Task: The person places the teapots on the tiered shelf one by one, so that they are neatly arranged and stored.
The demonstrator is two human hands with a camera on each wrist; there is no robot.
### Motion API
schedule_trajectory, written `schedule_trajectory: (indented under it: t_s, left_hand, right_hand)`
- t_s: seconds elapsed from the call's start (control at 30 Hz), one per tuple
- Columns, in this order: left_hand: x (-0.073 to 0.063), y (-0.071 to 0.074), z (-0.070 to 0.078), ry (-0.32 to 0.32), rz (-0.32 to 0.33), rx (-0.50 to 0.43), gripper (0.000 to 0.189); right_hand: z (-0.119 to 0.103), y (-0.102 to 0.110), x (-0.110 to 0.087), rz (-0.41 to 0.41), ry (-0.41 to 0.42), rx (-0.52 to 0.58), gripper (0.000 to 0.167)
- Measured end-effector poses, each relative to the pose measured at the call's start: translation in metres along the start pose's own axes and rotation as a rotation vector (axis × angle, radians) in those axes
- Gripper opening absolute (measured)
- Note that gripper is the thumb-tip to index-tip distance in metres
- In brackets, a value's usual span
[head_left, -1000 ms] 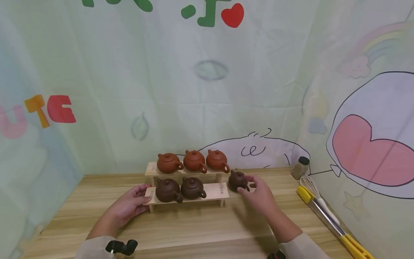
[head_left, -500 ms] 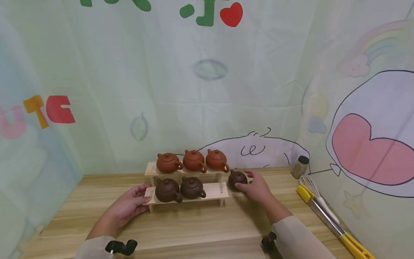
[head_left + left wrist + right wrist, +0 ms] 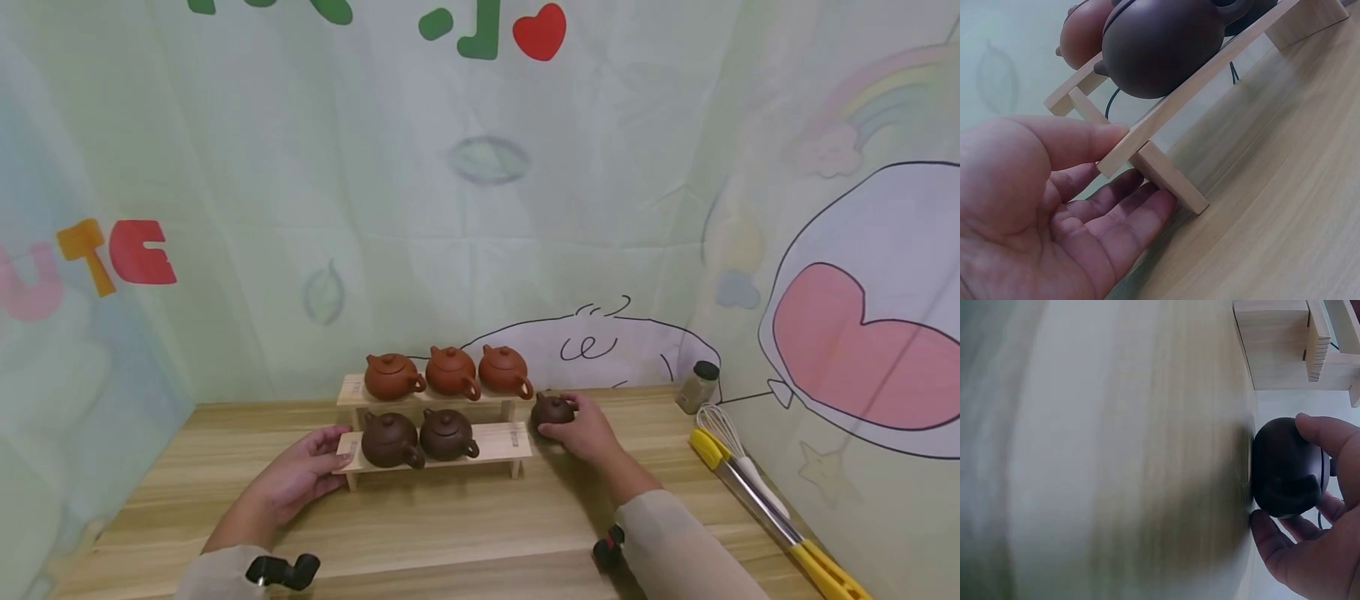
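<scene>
A two-tier light wooden stand [image 3: 495,442] holds three reddish-brown clay teapots [image 3: 450,372] on its upper shelf and two dark brown teapots [image 3: 388,440] on its lower one. At the lower shelf's left end, my left hand [image 3: 300,479] pinches the board, thumb on top and fingers below by the leg [image 3: 1172,178]. Just right of the stand, a third dark brown teapot [image 3: 551,411] sits close on the table. My right hand [image 3: 591,432] grips this teapot's body; in the right wrist view thumb and fingers lie around the dark body [image 3: 1285,465].
The stand's lower shelf has a bare stretch at its right end. Along the table's right side lie yellow-tipped tongs [image 3: 757,496] and a whisk [image 3: 720,429], with a black-lidded jar [image 3: 697,387] behind them. A printed curtain [image 3: 420,250] hangs behind the table.
My right hand has shifted a little left and closed further around the dark teapot's body, its forearm swinging inward. My left hand and the stand look unmoved.
</scene>
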State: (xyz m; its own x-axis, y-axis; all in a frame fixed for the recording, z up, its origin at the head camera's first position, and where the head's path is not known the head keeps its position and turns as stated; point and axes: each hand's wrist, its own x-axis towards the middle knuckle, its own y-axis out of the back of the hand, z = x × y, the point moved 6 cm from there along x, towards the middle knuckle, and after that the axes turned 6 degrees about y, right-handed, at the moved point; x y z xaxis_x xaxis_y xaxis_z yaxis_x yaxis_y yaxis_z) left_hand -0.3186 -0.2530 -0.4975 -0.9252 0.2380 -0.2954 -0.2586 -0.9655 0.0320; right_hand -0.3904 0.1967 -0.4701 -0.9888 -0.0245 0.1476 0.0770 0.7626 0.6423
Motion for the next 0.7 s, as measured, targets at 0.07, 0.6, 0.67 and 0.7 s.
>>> schedule_trajectory:
  t_s: [0.07,0.6,0.67,0.7]
  left_hand:
    - [0.000,-0.001,0.000,-0.001,0.000,-0.001,0.070]
    - [-0.001,-0.003,0.001,-0.011,-0.015,-0.010,0.071]
    - [-0.001,-0.002,0.001,-0.013,-0.018,-0.008,0.072]
    - [-0.002,-0.002,0.001,-0.013,-0.019,-0.005,0.072]
  right_hand:
    - [0.000,0.000,0.000,0.004,-0.004,-0.005,0.076]
    - [-0.001,0.007,-0.010,0.021,-0.002,-0.011,0.077]
    - [-0.003,0.009,-0.014,0.023,0.005,-0.008,0.077]
    - [-0.004,0.010,-0.017,0.024,0.009,-0.004,0.077]
